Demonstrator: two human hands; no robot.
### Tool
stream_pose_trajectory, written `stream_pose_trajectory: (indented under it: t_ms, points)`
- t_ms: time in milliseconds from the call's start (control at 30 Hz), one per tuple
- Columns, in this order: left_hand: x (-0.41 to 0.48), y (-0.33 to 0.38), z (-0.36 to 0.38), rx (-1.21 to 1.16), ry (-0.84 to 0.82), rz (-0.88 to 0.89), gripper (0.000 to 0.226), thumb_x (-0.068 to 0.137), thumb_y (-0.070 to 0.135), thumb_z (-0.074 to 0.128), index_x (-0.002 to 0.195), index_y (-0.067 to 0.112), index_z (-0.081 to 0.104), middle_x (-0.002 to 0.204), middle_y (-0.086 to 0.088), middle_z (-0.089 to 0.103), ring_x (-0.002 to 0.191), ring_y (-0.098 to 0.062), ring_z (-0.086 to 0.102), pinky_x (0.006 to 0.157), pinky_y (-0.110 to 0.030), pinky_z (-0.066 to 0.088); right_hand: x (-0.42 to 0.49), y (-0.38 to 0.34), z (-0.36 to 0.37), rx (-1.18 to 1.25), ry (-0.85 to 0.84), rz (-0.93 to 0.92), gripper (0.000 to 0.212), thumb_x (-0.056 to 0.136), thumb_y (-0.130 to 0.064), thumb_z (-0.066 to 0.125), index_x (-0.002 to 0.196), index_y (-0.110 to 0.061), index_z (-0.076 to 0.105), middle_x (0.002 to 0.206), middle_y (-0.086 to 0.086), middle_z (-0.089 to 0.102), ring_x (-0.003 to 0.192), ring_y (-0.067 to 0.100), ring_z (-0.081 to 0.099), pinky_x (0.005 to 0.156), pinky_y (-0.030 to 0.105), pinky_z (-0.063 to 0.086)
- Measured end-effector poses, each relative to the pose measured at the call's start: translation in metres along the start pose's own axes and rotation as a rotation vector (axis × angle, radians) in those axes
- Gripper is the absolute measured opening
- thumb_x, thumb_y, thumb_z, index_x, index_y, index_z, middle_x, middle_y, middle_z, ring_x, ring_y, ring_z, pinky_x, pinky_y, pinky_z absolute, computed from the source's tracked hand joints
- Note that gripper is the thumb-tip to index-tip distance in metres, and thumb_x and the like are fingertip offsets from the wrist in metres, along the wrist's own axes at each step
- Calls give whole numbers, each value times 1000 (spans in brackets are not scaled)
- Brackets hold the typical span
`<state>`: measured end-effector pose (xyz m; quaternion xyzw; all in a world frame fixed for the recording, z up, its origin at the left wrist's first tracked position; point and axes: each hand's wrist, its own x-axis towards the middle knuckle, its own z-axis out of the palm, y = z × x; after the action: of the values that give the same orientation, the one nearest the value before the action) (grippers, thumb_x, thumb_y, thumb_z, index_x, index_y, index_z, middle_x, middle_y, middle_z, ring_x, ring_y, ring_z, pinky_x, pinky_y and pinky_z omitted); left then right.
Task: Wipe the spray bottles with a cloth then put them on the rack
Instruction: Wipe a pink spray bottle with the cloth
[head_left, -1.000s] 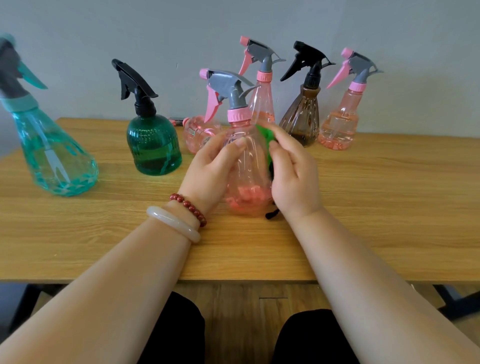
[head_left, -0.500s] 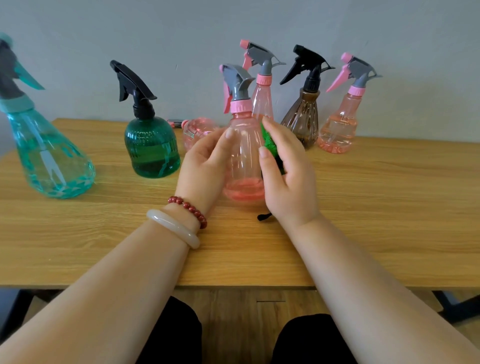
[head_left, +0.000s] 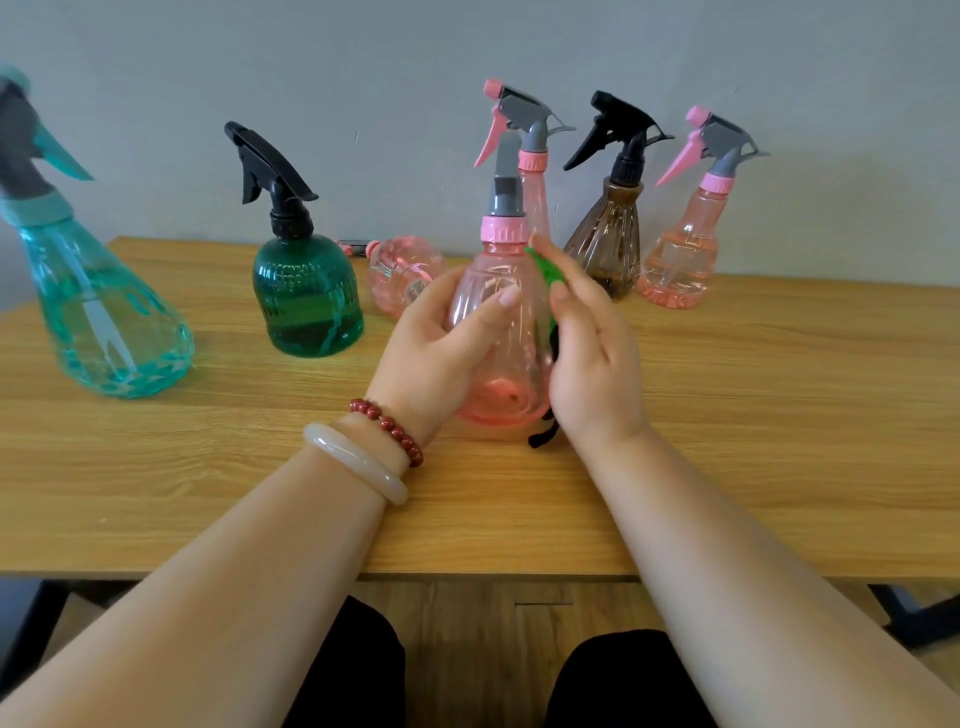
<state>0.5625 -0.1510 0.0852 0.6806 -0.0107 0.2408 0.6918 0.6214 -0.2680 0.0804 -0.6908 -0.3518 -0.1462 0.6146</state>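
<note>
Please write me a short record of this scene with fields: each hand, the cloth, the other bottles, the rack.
left hand: grips the held pink bottle, which is upright
right hand: pinches the green cloth against that bottle's right side
standing on table: teal bottle, dark green bottle, tall pink bottle, brown bottle, far-right pink bottle
lying on its side: small pink bottle
rack: not in view

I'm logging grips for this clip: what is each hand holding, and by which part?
The left hand grips the pink spray bottle by its belly; the right hand holds a green cloth against its side.
</note>
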Motion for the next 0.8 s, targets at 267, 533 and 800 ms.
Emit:
stream_pose_trajectory:
  t_ms: [267,533,800]
  points:
    - [0,1,-5,17,35,-43,44,79,58,62,106,24,68,91,2,72,90,-21,69,83,-46,56,-4,1,4,-214,-36,-397,39,98,-4,38,133,6,53,140,14,52,136,23,46,115,35,35]
    - [-1,2,-2,-6,22,-21,24,87,48,62,92,25,67,76,5,65,71,-17,61,64,-33,52,-6,0,0,-136,-3,-239,40,99,-7,37,135,3,53,139,16,55,134,20,48,113,36,38]
    - [1,2,-3,-41,-32,-11,25,86,46,61,96,26,72,88,3,72,84,-17,69,74,-32,57,-1,1,-1,65,-12,114,39,98,-18,38,126,-13,64,124,-1,66,122,8,57,104,26,42]
